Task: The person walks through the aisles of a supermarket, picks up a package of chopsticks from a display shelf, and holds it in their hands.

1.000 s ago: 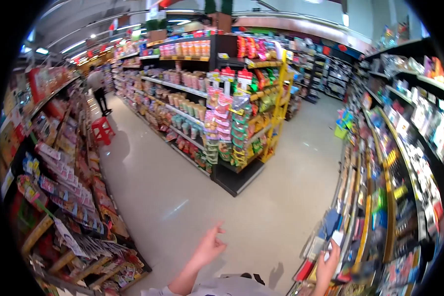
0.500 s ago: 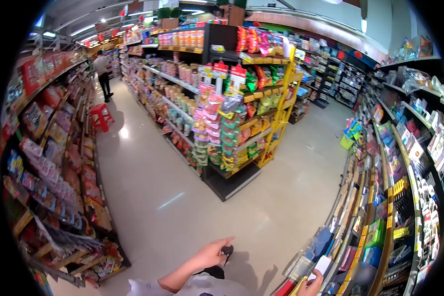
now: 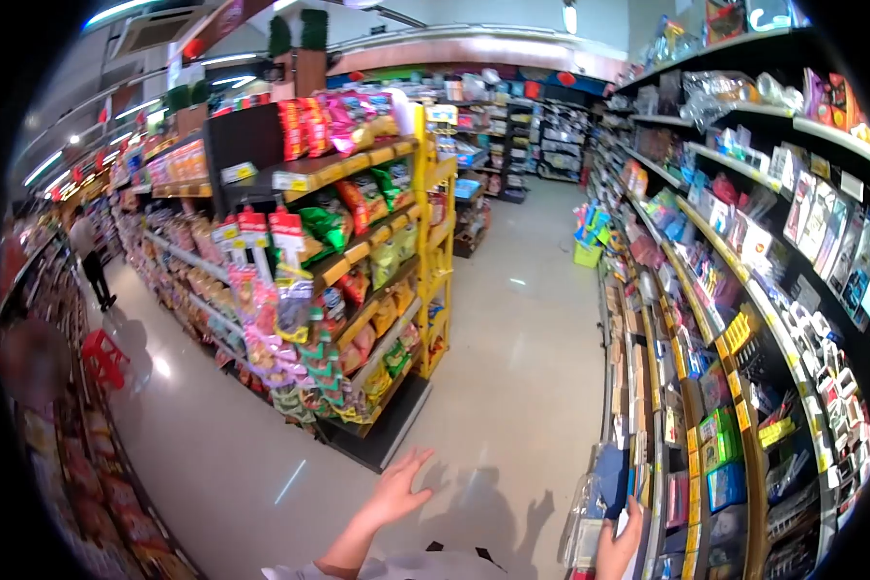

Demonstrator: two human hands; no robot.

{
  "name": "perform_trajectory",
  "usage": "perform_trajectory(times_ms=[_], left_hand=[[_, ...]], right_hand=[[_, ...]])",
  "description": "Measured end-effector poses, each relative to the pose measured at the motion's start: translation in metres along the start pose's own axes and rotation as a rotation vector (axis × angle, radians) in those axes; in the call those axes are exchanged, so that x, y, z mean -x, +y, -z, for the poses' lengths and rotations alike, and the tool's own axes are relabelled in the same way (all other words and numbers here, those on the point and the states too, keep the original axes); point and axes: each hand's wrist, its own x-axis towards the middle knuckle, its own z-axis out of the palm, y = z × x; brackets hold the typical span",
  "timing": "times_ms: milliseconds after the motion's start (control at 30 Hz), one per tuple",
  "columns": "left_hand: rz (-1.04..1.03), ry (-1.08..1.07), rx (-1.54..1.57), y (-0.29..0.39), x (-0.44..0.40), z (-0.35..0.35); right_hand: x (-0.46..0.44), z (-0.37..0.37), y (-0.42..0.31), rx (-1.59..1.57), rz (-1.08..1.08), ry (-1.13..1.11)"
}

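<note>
A white flat object (image 3: pixel 623 523), mostly hidden by the grip, sits in the person's right hand (image 3: pixel 617 549), well to the right of the snack rack (image 3: pixel 433 217) and nearer to me than its base. The fingers are clamped on it, with a sliver of white showing between the thumb side and the raised fingertip; what exactly it is I can't make out. Just beside that hand are a dark blue folder (image 3: pixel 610 472) and clear plastic packs (image 3: pixel 582 527), at the edge of the long shelving (image 3: pixel 756 445) that runs along the rack's right. The left hand (image 3: pixel 396 493) hangs over the floor (image 3: pixel 232 449) right in front of the rack's black base, fingers spread and thumb apart. Farther back on the rack's right stands a green bin (image 3: pixel 587 254); off to its left are a red stool (image 3: pixel 104 359) and, farther along that aisle, another person (image 3: pixel 89 253) standing.
</note>
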Motion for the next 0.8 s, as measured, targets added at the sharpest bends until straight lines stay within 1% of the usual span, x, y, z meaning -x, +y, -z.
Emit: perform_trajectory(times_ms=[33,67,133,167,233,267,300,333,367,400,467,533,567,600,667,700,733,767,800], left_hand=[[-0.003,-0.033,-0.007,-0.003,-0.012,-0.001],[-0.026,-0.093,0.002,-0.004,-0.025,-0.002],[-0.056,-0.172,0.005,-0.012,-0.054,-0.005],[-0.037,-0.179,-0.059,-0.018,-0.065,-0.009],[-0.019,-0.192,-0.119,-0.030,-0.085,-0.020],[0.020,-0.195,-0.158,-0.036,-0.096,-0.024],[0.057,-0.197,-0.197,-0.043,-0.109,-0.027],[0.052,-0.201,-0.196,-0.050,-0.123,-0.032],[0.080,-0.203,-0.191,-0.054,-0.139,-0.037],[0.109,-0.201,-0.184,-0.057,-0.157,-0.041],[0.121,-0.182,-0.214,-0.056,-0.195,-0.047],[0.145,-0.168,-0.242,-0.042,-0.235,-0.048],[0.140,-0.101,-0.219,-0.032,-0.256,-0.046],[0.137,-0.040,-0.194,-0.021,-0.274,-0.044],[0.123,0.029,-0.045,0.010,-0.314,-0.034],[0.114,0.075,-0.057,0.011,-0.334,-0.039],[0.109,0.120,-0.073,0.011,-0.351,-0.044],[0.109,0.128,-0.071,0.014,-0.364,-0.048],[0.034,0.165,0.045,0.019,-0.377,-0.052]], right_hand=[[-0.003,-0.015,0.001,-0.161,-0.044,-0.055],[-0.006,-0.023,0.001,-0.194,-0.107,-0.134],[-0.020,-0.046,0.010,-0.068,-0.118,-0.414],[-0.024,-0.055,0.014,-0.069,-0.142,-0.414],[-0.047,-0.063,0.008,-0.042,-0.190,-0.547],[-0.059,-0.072,0.011,-0.040,-0.196,-0.544],[-0.069,-0.083,0.017,-0.005,-0.041,-0.306],[-0.081,-0.095,0.023,0.031,0.114,-0.067],[-0.108,-0.110,0.026,-0.283,-0.002,-0.029],[-0.131,-0.118,0.029,-0.280,-0.054,0.048],[-0.184,-0.130,0.034,-0.346,-0.098,0.112],[-0.241,-0.152,0.032,-0.516,-0.116,0.234],[-0.270,-0.160,0.030,-0.503,-0.056,0.256],[-0.298,-0.155,0.009,-0.627,-0.122,0.234],[-0.348,-0.169,0.008,-0.724,-0.009,0.269],[-0.372,-0.177,0.009,-0.711,0.030,0.284],[-0.390,-0.183,0.008,-0.666,0.002,0.266],[-0.405,-0.187,0.005,-0.687,-0.069,0.189],[-0.422,-0.191,0.001,-0.705,-0.141,0.113]])
